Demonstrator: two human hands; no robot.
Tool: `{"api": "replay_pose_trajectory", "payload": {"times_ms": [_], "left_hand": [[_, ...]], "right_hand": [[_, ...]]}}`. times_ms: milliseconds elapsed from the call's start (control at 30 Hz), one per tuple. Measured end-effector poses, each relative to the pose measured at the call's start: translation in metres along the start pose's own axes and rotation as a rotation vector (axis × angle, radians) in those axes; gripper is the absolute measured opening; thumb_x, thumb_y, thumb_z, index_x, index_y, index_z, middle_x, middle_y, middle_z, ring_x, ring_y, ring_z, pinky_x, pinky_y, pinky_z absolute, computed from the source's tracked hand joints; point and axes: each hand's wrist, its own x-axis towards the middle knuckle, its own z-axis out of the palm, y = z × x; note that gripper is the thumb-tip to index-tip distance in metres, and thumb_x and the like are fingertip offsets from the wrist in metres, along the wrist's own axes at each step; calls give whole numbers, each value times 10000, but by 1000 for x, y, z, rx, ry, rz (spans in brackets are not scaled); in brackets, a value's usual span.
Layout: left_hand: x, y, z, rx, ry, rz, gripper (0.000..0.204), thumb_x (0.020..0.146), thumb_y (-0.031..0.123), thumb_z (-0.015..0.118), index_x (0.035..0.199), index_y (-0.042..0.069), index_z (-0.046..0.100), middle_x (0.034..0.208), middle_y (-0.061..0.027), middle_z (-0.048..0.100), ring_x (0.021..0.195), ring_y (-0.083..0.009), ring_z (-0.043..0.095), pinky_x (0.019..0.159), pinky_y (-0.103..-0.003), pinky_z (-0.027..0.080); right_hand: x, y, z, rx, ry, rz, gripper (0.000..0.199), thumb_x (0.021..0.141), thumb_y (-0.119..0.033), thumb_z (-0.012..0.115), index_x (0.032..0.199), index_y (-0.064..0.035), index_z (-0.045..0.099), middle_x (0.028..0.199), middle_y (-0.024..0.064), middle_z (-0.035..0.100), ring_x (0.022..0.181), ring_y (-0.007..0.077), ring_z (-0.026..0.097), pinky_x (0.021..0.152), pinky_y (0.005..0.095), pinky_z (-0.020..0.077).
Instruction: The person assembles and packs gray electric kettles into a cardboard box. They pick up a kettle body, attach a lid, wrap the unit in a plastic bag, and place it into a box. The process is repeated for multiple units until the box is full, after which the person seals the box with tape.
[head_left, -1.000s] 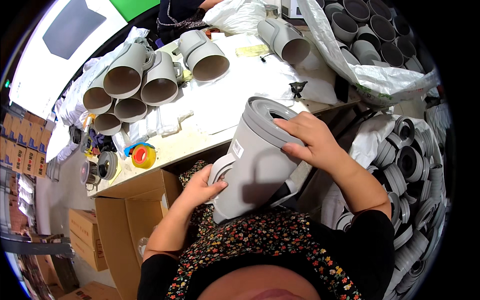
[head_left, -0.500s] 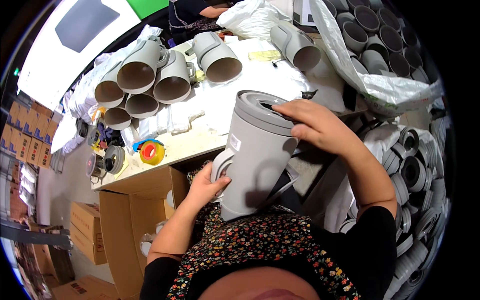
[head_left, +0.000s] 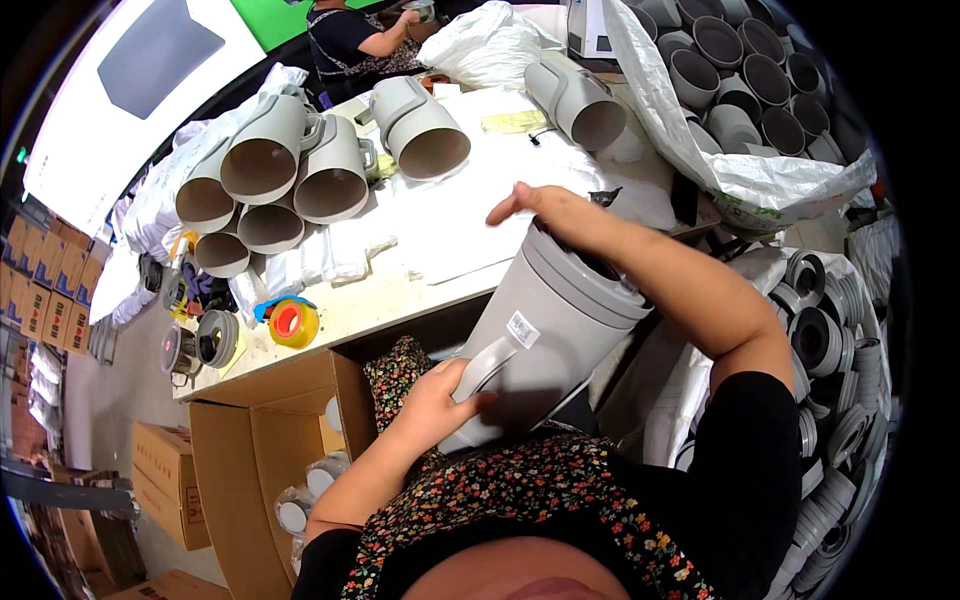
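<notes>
A large grey tumbler [head_left: 555, 345] with a side handle leans to the right in front of my body, its lid end tilted up and away. My left hand [head_left: 440, 402] is closed round its handle [head_left: 486, 366]. Near the rim is a small white label [head_left: 521, 328]. On top sits a grey lid [head_left: 590, 283], partly hidden by my right wrist. My right hand [head_left: 548, 208] is over the lid's far edge, fingers stretched out to the left and nothing seen in them; whether it touches the lid I cannot tell.
Several open grey tumblers [head_left: 332, 190] lie on the white-covered table [head_left: 455, 222]. A yellow tape roll [head_left: 293, 322] is by its front edge, above an open carton [head_left: 228, 470]. At right are a bag of tumblers [head_left: 770, 180] and a bag of lids [head_left: 770, 268]. A co-worker [head_left: 345, 45] is beyond.
The tumbler has tilted further to the right, its lid end turning that way. My right hand has moved left and slightly up across the lid, its fingers coming off the top.
</notes>
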Motion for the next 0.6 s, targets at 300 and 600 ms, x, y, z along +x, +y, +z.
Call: {"api": "replay_pose_trajectory", "payload": {"times_ms": [300,600], "left_hand": [[14,-25,-4,-194,86,-147,396,785,271,676,1043,-5,557,907,-129,614,844,-210,591,761,-321,460],[27,-49,-14,-508,138,-259,243,835,188,623,977,12,535,742,-30,579,644,-87,534,594,-245,444]], "right_hand": [[-32,37,-9,-155,-18,538,582,915,-511,360,1235,-43,492,1170,116,557,1049,236,518,932,332,381],[-55,-15,-24,-10,-4,188,473,937,-392,396,1190,-17,537,1135,129,586,1037,229,548,918,341,399]]}}
